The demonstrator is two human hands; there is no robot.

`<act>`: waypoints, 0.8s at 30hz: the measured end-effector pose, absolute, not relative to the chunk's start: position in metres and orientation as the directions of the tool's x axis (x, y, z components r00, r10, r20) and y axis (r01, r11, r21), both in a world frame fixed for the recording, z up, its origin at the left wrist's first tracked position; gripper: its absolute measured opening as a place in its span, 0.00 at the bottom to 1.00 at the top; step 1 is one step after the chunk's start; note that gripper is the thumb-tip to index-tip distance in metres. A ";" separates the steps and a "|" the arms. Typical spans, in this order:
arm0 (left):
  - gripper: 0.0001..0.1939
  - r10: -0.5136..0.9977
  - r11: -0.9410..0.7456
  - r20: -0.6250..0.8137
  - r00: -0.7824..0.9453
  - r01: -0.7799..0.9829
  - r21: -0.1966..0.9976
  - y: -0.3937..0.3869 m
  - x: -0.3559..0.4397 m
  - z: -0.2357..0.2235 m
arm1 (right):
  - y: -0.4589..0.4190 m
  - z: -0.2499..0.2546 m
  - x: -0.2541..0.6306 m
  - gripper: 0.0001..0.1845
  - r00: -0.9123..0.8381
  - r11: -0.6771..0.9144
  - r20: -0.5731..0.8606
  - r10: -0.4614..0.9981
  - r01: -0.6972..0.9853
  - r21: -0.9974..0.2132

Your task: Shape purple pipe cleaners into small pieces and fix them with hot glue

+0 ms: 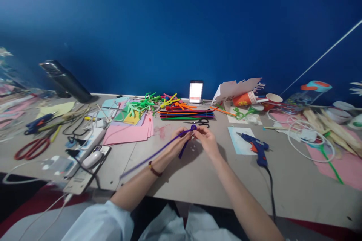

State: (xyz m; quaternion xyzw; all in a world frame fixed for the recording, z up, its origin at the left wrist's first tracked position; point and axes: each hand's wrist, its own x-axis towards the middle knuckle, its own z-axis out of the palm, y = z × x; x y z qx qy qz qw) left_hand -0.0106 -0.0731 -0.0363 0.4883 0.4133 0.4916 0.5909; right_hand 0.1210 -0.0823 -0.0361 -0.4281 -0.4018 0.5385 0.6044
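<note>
Between my two hands is a purple pipe cleaner (152,157), coiled into a small knot at its top. One long end trails down to the left over my wrist, and a shorter end hangs below my fingers. My left hand (181,135) is closed on it near the knot. Fingers of my right hand (205,138) pinch the coil from the other side. Just beyond my hands lie black-handled scissors (203,122) and a stack of straight pipe cleaners (186,114) in several colours.
A blue glue gun (256,147) rests at right, its cord running off the front edge. Pink paper (127,131), a power strip (87,145) and a phone (85,180) lie left. Bent green pipe cleaners (144,103) are heaped behind. A lit phone (196,92) leans against the wall.
</note>
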 end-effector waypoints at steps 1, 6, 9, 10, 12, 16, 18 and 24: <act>0.17 0.986 -0.003 0.032 0.165 -0.168 0.986 -0.074 -0.010 -0.037 | -0.082 -0.037 0.120 0.13 0.091 0.048 0.019 0.996 -0.319 -0.947; 0.17 0.989 -0.011 0.036 0.142 -0.172 0.985 -0.075 -0.007 -0.040 | -0.082 -0.044 0.121 0.10 0.091 0.039 0.011 0.996 -0.309 -0.950; 0.18 0.989 0.019 0.013 0.148 -0.213 0.977 -0.073 -0.006 -0.041 | -0.080 -0.045 0.122 0.10 0.108 0.044 0.013 0.994 -0.291 -0.956; 0.18 0.988 0.022 0.013 0.156 -0.222 0.975 -0.072 -0.006 -0.041 | -0.080 -0.045 0.122 0.10 0.112 0.047 0.014 0.994 -0.291 -0.956; 0.19 0.985 0.023 0.018 0.174 -0.229 0.973 -0.072 -0.006 -0.038 | -0.079 -0.045 0.123 0.11 0.118 0.052 0.018 0.993 -0.295 -0.954; 0.19 0.992 0.000 0.020 0.129 -0.150 0.989 -0.076 -0.006 -0.027 | -0.079 -0.045 0.122 0.12 0.108 0.038 0.004 0.994 -0.321 -0.946; 0.16 0.992 -0.039 0.047 0.115 -0.069 0.997 -0.078 -0.007 -0.024 | -0.080 -0.044 0.122 0.13 0.094 0.012 -0.025 0.995 -0.370 -0.929; 0.13 0.980 -0.190 0.187 0.072 0.040 0.981 -0.076 -0.008 -0.036 | -0.083 -0.040 0.119 0.13 0.085 -0.049 -0.091 0.992 -0.403 -0.914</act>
